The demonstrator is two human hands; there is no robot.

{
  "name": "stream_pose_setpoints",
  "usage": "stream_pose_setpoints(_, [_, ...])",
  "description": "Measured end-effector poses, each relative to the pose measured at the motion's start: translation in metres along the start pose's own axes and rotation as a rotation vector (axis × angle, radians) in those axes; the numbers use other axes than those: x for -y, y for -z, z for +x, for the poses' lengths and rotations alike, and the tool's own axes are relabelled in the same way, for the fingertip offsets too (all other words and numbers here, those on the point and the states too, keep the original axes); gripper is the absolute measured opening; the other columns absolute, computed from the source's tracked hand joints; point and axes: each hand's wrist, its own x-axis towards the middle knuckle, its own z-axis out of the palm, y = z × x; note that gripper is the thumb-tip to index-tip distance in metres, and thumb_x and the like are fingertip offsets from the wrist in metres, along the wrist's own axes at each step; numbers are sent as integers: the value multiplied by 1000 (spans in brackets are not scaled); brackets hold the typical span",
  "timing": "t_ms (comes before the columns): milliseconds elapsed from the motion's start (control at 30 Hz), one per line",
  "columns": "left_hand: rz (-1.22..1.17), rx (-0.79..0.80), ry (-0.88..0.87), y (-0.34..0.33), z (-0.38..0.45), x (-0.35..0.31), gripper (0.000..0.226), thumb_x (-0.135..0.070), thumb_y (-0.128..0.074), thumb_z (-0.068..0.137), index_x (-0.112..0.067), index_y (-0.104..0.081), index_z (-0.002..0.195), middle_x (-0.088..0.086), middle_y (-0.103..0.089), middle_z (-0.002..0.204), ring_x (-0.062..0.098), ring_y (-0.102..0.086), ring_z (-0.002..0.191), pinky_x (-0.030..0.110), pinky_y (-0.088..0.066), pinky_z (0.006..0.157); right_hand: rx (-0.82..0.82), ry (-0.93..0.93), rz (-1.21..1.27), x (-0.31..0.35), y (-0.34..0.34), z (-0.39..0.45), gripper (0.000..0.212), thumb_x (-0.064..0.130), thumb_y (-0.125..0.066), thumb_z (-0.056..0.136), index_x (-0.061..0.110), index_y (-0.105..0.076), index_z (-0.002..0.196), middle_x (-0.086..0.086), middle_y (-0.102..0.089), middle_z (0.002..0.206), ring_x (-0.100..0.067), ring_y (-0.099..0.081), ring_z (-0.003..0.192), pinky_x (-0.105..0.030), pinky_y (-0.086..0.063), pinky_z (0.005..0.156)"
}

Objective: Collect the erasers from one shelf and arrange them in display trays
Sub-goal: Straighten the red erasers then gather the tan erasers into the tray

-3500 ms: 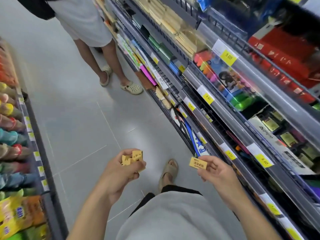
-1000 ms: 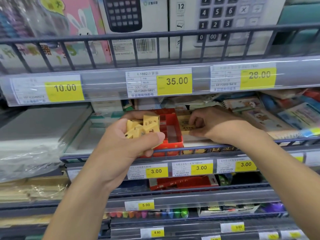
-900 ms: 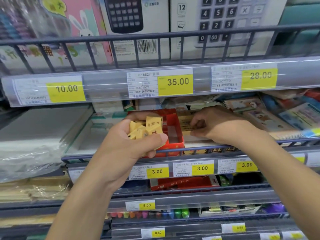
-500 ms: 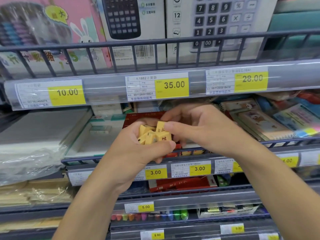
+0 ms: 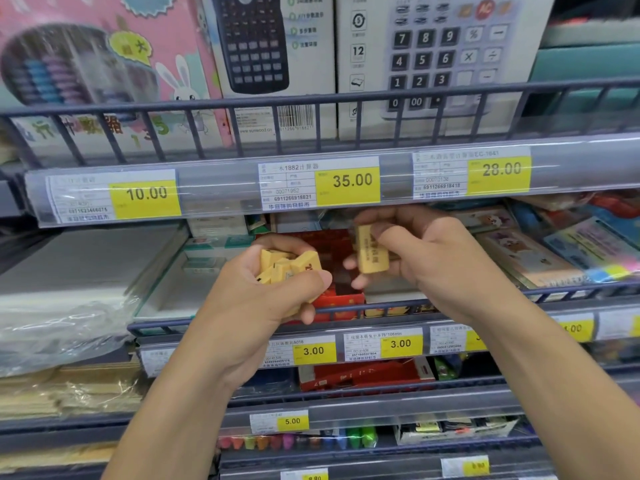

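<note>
Right hand [image 5: 426, 258] pulled away from the left-hand cluster since 0.5 s ago, now apart from it, pinching one yellow eraser [image 5: 370, 251] between thumb and fingertips, eraser upright with printed face toward camera. Left hand [image 5: 273, 292] curled round a bunch of yellow erasers [image 5: 287, 266], thumb across the front, several blocks poking out the top at odd angles. Both hands held in front of the middle shelf, just above its wire front rail [image 5: 346, 308]. Red display tray [image 5: 337, 299] on that shelf, behind and between the hands, partly hidden; contents not readable. Single eraser in the air above the tray, not touching it. Price tags on the rail below: 3.00 [image 5: 313, 350] and another 3.00 [image 5: 400, 343]. Upper shelf: calculator boxes [image 5: 273, 46] behind a wire rail, tags 10.00 [image 5: 146, 194], 35.00 [image 5: 352, 180], 28.00 [image 5: 501, 169]. Notebooks [image 5: 530, 254] right of the tray, flat plastic-wrapped packs [image 5: 69, 271] to the left. Lower shelf: row of coloured highlighters [image 5: 298, 441], tag 5.00 [image 5: 292, 420].
</note>
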Motion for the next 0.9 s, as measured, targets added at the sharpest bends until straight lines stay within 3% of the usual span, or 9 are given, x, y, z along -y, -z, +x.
stream_pose_setpoints(100, [0, 4, 0, 0, 1, -2, 33, -20, -92, 53, -27, -76, 82, 5, -72, 84, 19, -59, 59, 25, -51, 53, 29, -46, -71, 2, 12, 1, 14, 12, -60, 99, 11, -70, 109, -16, -74, 80, -43, -73, 79, -39, -61, 70])
stream_pose_setpoints(200, [13, 16, 8, 0, 2, -2, 33, -19, -93, 55, -28, -76, 81, 4, -72, 82, 19, -58, 56, 25, -51, 53, 11, -70, -227, 6, 27, 5, 18, 7, -68, 93, 11, -68, 110, -2, -77, 84, -30, -76, 81, -28, -60, 66])
stream_pose_setpoints(333, [21, 20, 8, 1, 4, -2, 28, -12, -90, 62, -28, -75, 80, 6, -72, 82, 19, -57, 54, 24, -51, 52, -86, -104, -559, 3, 49, 14, 22, 5, -75, 87, 23, -71, 100, 2, -78, 97, -20, -74, 86, -29, -58, 77])
stream_pose_setpoints(433, [21, 31, -1, 1, 5, -2, 31, -19, -92, 55, -27, -75, 80, 6, -71, 82, 19, -57, 54, 25, -50, 52, 17, -163, -777, 0, 58, 19, 19, 16, -78, 85, 31, -72, 94, 12, -77, 90, -12, -73, 80, -35, -58, 82])
stream_pose_setpoints(533, [25, 33, -4, 1, 6, -2, 32, -21, -92, 54, -26, -74, 80, 6, -70, 80, 19, -56, 52, 24, -50, 52, 205, -243, -914, -3, 55, 19, 23, 31, -79, 84, 43, -69, 101, 15, -77, 79, -1, -71, 69, -24, -54, 66])
stream_pose_setpoints(667, [45, 36, 5, -1, 8, -2, 27, -12, -89, 64, -25, -74, 81, 4, -69, 78, 19, -56, 51, 24, -50, 51, 274, -257, -1094, -9, 51, 24, 32, 43, -78, 82, 47, -64, 111, 8, -73, 98, -13, -69, 89, -33, -56, 83])
stream_pose_setpoints(800, [36, 32, 13, -1, 9, -3, 26, -11, -88, 65, -24, -74, 83, 4, -69, 77, 20, -56, 52, 25, -50, 50, 301, -284, -1237, -6, 51, 25, 34, 51, -73, 84, 53, -61, 115, 17, -61, 97, 1, -57, 82, -17, -42, 63])
stream_pose_setpoints(900, [43, 36, 15, -1, 9, -2, 26, -11, -88, 65, -24, -74, 82, 4, -70, 77, 21, -56, 52, 24, -50, 51, 303, -260, -1274, -7, 51, 27, 34, 51, -73, 85, 52, -63, 117, 17, -58, 107, -4, -58, 92, -14, -42, 69])
